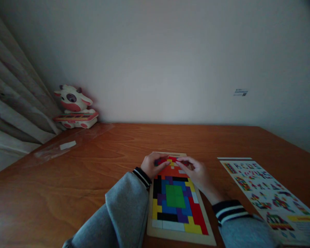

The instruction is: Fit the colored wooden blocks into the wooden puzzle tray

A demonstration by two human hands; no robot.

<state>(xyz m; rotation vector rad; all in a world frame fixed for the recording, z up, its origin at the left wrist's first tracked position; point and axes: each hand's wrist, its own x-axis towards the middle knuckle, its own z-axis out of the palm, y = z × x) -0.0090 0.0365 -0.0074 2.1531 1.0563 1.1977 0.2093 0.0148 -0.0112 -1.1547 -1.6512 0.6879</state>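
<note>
A wooden block-puzzle board (181, 238) lies lengthwise before me, filled with coloured pieces around a green block (175, 196). Both my hands are at its far end. My left hand (153, 164) comes in from the left, thumb and index finger closed around a red puzzle piece (161, 161). From the right, my right hand (196, 172) pinches at a red puzzle piece (173, 158) with thumb and index fingertips. Yellow and orange pieces show just below the fingers. The fingers partly hide the pieces at that end, so their exact outlines are unclear.
A printed pattern sheet (271, 196) lies on the wooden table (113, 151) to the right. At the back left stands a toy cow with a keyboard (76, 108), beside a curtain (12, 93). Clear tape with a white label (68, 145) is on the table's left edge. A wall rises behind.
</note>
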